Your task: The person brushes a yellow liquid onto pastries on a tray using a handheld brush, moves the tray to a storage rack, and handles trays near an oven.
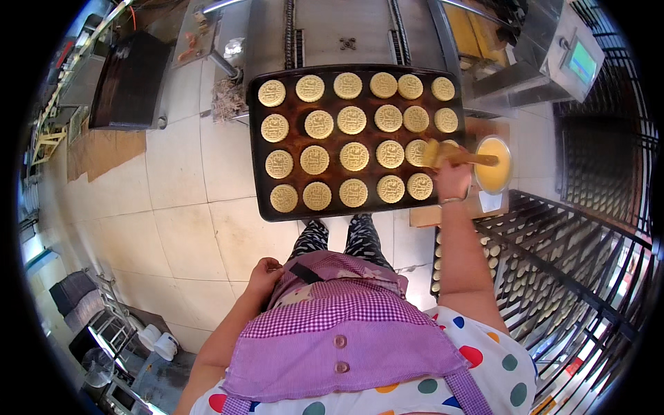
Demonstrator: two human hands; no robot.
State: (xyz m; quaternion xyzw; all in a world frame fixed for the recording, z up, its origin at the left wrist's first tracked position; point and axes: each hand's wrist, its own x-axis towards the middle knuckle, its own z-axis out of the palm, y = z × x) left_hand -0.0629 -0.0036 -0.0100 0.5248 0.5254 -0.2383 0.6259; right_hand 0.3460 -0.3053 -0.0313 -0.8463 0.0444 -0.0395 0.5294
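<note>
Starting at the left: the bare left hand (265, 275) is held low, just beside the purple checked apron (373, 304), closer to the body than the working grip. Its fingers are loosely curled, and whether anything's pinched in there can't be told. Left of the grip and mostly beyond it, a big dark rectangular metal tray (297, 143) is covered with rows of round, pale-yellow cakes with stamped tops (419, 186). Now the bit that matters: a wooden-handled brush with yellow bristles (474, 158) is held in the bare right hand (454, 181), fingers closed around it, though it's too blurry for each finger to be made out. The brush's long axis is laid roughly sideways, bristles poked out left over the cakes right beside the grip, handle end out to the right. Whether a cake is actually touched can't be told. Just right of the grip, a round bowl of yellow liquid (508, 173) is overlapped by that handle end. The left hand is kept well apart from both.
</note>
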